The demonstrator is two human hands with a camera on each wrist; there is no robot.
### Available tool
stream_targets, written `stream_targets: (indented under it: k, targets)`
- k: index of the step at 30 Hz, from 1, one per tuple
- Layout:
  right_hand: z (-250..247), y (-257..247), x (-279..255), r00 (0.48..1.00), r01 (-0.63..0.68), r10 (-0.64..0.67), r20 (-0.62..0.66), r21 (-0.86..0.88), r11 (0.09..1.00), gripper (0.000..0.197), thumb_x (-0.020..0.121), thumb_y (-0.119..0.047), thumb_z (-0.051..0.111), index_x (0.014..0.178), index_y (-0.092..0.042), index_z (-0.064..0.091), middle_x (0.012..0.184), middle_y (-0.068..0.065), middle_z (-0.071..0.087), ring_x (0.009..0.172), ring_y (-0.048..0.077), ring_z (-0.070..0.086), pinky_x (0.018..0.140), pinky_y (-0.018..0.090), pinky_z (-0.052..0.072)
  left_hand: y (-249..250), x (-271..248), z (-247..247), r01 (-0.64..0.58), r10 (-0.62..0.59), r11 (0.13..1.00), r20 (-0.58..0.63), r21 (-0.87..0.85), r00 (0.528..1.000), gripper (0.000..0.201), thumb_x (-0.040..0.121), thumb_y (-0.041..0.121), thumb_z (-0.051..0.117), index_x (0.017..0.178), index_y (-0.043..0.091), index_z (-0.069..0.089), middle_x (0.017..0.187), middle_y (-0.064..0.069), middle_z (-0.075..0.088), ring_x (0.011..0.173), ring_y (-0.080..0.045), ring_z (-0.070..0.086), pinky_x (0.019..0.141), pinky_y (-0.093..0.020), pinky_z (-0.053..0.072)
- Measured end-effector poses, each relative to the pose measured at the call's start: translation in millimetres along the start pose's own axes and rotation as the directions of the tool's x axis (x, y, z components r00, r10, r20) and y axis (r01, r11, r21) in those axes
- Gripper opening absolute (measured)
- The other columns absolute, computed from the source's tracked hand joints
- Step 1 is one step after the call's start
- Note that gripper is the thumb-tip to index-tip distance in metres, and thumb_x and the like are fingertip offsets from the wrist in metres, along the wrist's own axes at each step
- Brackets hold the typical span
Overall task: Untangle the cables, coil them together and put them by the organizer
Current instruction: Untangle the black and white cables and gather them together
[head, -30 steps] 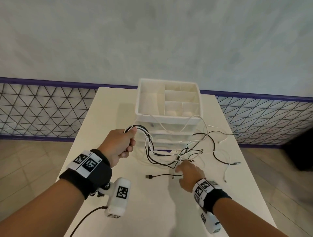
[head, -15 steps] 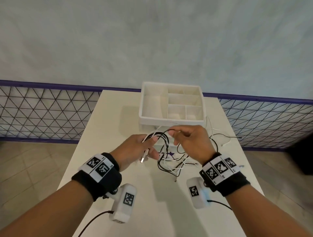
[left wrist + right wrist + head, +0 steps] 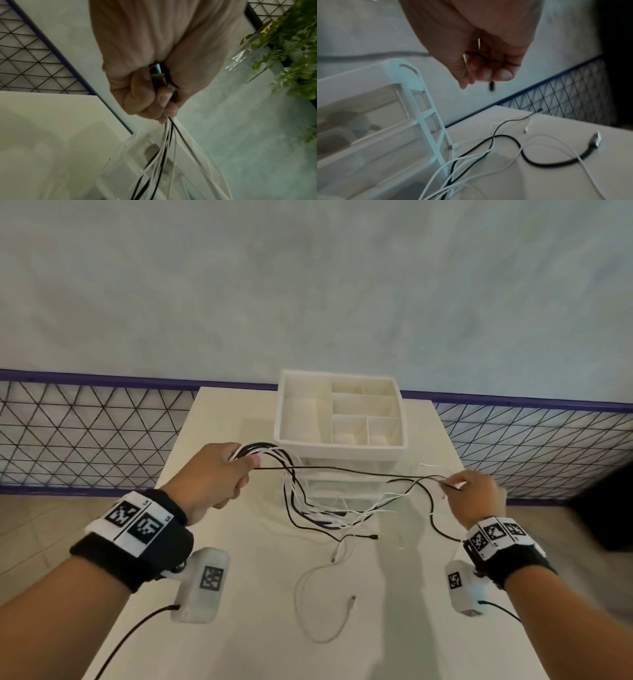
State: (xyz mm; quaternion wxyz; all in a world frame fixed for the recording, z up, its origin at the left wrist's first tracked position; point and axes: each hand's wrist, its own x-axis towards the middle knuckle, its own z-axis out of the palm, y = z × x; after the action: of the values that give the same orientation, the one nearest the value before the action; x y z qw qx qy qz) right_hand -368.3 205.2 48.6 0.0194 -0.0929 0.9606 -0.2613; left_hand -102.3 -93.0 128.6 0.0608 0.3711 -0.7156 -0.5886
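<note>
My left hand [image 3: 219, 474] is raised in front of the white organizer [image 3: 339, 419] and grips a bundle of black and white cables [image 3: 294, 491]. The left wrist view shows those cables [image 3: 164, 155] leaving my fist [image 3: 154, 92], with a metal plug held in the palm. Off to the right, my right hand [image 3: 476, 494] pinches the end of a thin black cable [image 3: 342, 470] that runs taut between both hands. In the right wrist view the black plug tip [image 3: 491, 85] pokes out below my fingers [image 3: 488, 71]. The remaining loops hang down onto the white table [image 3: 239, 628].
A loose white cable [image 3: 322, 583] lies in a loop on the table near me. More black and white cable ends [image 3: 539, 148] trail on the table right of the organizer. A purple-edged wire fence [image 3: 85, 433] runs behind the table, against a pale wall.
My right hand picked a cable end off the table, brought it to the left hand, then pulled out to the right, drawing a black cable taut. The left hand lifted slightly with its bundle.
</note>
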Motion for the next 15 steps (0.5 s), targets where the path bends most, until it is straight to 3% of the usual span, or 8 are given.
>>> stream_targets:
  k: [2, 4, 5, 7, 9, 11, 13, 15]
  targets:
    - [9, 0, -6, 0.979, 0.036, -0.034, 0.201, -0.01, 0.999, 0.035, 0.081, -0.024, 0.077, 0.114, -0.017, 0.069, 0.101, 0.007, 0.068, 0.111, 0.031, 0.062, 0.087, 0.028, 0.039, 4, -2, 3, 0.017, -0.018, 0.999, 0.013, 0.033, 1.0, 0.025, 0.097, 0.022, 0.058, 0.103, -0.002, 0.063, 0.059, -0.002, 0.046, 0.04, -0.009, 0.033, 0.042, -0.02, 0.019]
    - [16, -12, -19, 0.909, 0.178, -0.13, 0.397, -0.087, 0.98, 0.058, 0.076, -0.017, 0.077, 0.13, -0.021, 0.059, 0.127, 0.007, 0.06, 0.121, 0.027, 0.056, 0.096, 0.028, 0.039, 7, -4, 8, 0.019, -0.021, 0.998, 0.048, 0.054, 0.999, 0.028, 0.096, 0.022, 0.061, 0.104, -0.005, 0.063, 0.059, -0.001, 0.046, 0.04, -0.008, 0.033, 0.04, -0.02, 0.02]
    - [16, -22, -24, 0.892, 0.242, -0.191, 0.41, -0.077, 0.967, 0.058, 0.074, -0.016, 0.076, 0.129, -0.024, 0.058, 0.133, 0.005, 0.056, 0.12, 0.026, 0.056, 0.098, 0.03, 0.041, 9, -6, 11, 0.017, -0.021, 0.998, 0.06, 0.066, 0.998, 0.03, 0.095, 0.022, 0.061, 0.105, -0.007, 0.062, 0.058, -0.001, 0.047, 0.04, -0.009, 0.033, 0.04, -0.02, 0.02]
    - [9, -54, -44, 0.874, 0.342, -0.369, 0.316, 0.139, 0.929, 0.05, 0.073, -0.013, 0.075, 0.118, -0.029, 0.059, 0.128, 0.001, 0.058, 0.101, 0.021, 0.062, 0.089, 0.032, 0.049, 14, -9, 18, 0.005, -0.014, 0.995, 0.093, 0.099, 0.996, 0.031, 0.095, 0.022, 0.062, 0.105, -0.007, 0.063, 0.057, -0.001, 0.048, 0.041, -0.01, 0.034, 0.039, -0.02, 0.022]
    - [1, -94, -71, 0.763, 0.485, -0.604, 0.232, 0.412, 0.772, 0.062, 0.071, -0.012, 0.079, 0.123, -0.032, 0.053, 0.127, -0.006, 0.056, 0.1, 0.013, 0.06, 0.081, 0.027, 0.049, 23, -14, 27, -0.023, -0.001, 0.99, 0.165, 0.141, 0.986, 0.027, 0.095, 0.023, 0.062, 0.101, -0.004, 0.065, 0.057, -0.001, 0.048, 0.041, -0.01, 0.034, 0.038, -0.021, 0.023]
    - [2, -129, -91, 0.641, 0.558, -0.723, 0.258, 0.491, 0.669, 0.078, 0.072, -0.021, 0.082, 0.138, -0.033, 0.042, 0.129, -0.012, 0.055, 0.109, 0.002, 0.057, 0.086, 0.016, 0.047, 33, -20, 37, -0.092, 0.039, 0.978, 0.267, 0.187, 0.963, 0.02, 0.095, 0.022, 0.061, 0.09, 0.003, 0.066, 0.058, -0.002, 0.049, 0.04, -0.01, 0.035, 0.039, -0.021, 0.023]
    - [20, -148, -100, 0.605, 0.552, -0.751, 0.264, 0.54, 0.635, 0.058, 0.077, -0.02, 0.081, 0.128, -0.025, 0.054, 0.107, -0.009, 0.068, 0.091, 0.001, 0.065, 0.079, 0.016, 0.052, 42, -25, 44, -0.197, 0.098, 0.946, 0.349, 0.258, 0.932, 0.02, 0.095, 0.023, 0.061, 0.076, 0.016, 0.063, 0.059, -0.002, 0.051, 0.042, -0.01, 0.039, 0.039, -0.022, 0.026]
    - [38, -148, -94, 0.63, 0.534, -0.731, 0.263, 0.536, 0.654, 0.014, 0.081, -0.016, 0.077, 0.088, -0.024, 0.068, 0.07, -0.015, 0.067, 0.06, -0.001, 0.059, 0.06, 0.02, 0.049, 47, -27, 42, -0.3, 0.139, 0.87, 0.388, 0.391, 0.911, 0.024, 0.095, 0.026, 0.06, 0.071, 0.024, 0.06, 0.058, 0.003, 0.054, 0.043, -0.007, 0.043, 0.041, -0.019, 0.032]
